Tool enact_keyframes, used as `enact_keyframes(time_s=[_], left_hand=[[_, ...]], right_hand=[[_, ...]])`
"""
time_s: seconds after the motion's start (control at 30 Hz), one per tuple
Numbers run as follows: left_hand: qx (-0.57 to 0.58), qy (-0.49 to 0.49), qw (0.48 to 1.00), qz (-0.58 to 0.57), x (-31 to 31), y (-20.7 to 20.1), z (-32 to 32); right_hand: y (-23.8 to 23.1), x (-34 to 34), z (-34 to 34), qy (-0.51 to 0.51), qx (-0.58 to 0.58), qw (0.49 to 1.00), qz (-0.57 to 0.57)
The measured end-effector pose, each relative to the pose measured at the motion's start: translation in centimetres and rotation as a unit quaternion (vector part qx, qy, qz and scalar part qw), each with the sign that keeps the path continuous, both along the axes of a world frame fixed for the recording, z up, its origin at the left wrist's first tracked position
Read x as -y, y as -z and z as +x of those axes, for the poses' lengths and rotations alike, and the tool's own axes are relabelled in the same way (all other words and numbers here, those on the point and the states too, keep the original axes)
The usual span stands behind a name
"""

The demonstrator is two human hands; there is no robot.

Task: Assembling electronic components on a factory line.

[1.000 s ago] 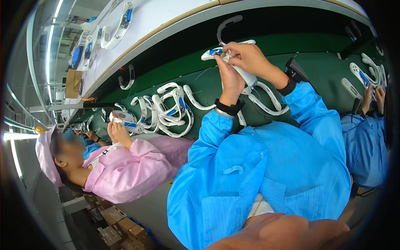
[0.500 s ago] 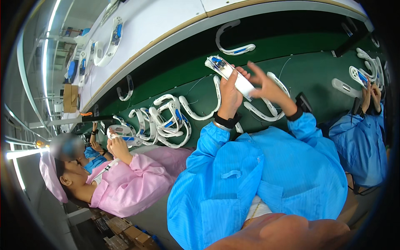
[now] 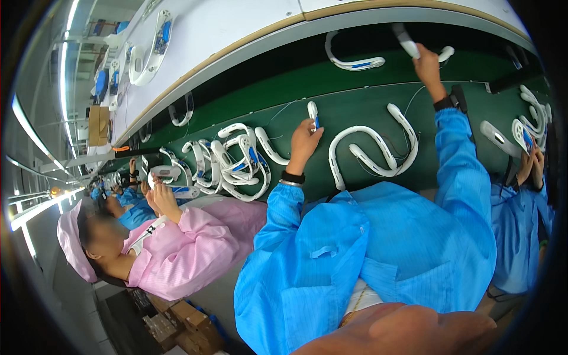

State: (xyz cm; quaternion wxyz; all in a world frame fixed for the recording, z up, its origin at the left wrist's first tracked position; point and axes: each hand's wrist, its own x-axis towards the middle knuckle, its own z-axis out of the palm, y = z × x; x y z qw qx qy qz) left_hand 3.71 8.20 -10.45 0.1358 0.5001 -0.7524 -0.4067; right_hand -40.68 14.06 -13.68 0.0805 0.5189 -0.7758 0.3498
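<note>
My left hand (image 3: 305,144) is closed round the upright end of a white curved housing (image 3: 313,111) with a blue strip; its other arm (image 3: 272,148) lies on the green mat to the left. Stretched far forward over the dark green strip below the shelf, my right hand (image 3: 428,66) has its fingers on a white curved housing (image 3: 407,44), partly blurred and partly covered by the hand. Between my arms, two more white curved housings (image 3: 357,131) (image 3: 411,142) rest on the mat, with thin wires beside them.
A heap of white housings (image 3: 241,157) lies left, by a person in pink (image 3: 195,242). Another white housing (image 3: 355,64) sits on the dark strip. A white shelf (image 3: 236,23) edges the far side. On the right, a person in blue (image 3: 518,219) holds a housing.
My right hand has moved far forward to the dark strip. The board-bearing white piece is no longer in my left hand, which now grips a housing that lay on the mat.
</note>
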Motion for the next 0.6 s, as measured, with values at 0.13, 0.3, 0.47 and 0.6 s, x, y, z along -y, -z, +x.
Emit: enact_keyframes(time_s=[0.13,0.3,0.47,0.6], left_hand=[[0.104,-0.038,0.994,-0.004,-1.9,3.1,3.7],[0.219,0.024,0.958,-0.184,-2.7,5.2,4.1],[0.146,0.056,0.969,-0.193,-3.8,3.7,1.4],[0.148,0.195,0.916,-0.318,-6.3,2.5,-3.1]], right_hand=[[7.4,1.8,-7.1,0.112,-0.131,0.976,0.131],[10.2,0.9,-9.6,0.160,-0.151,0.931,0.291],[8.9,0.5,-7.3,0.154,-0.186,0.917,0.316],[4.5,-3.1,-1.0,0.093,0.142,0.956,0.239]])
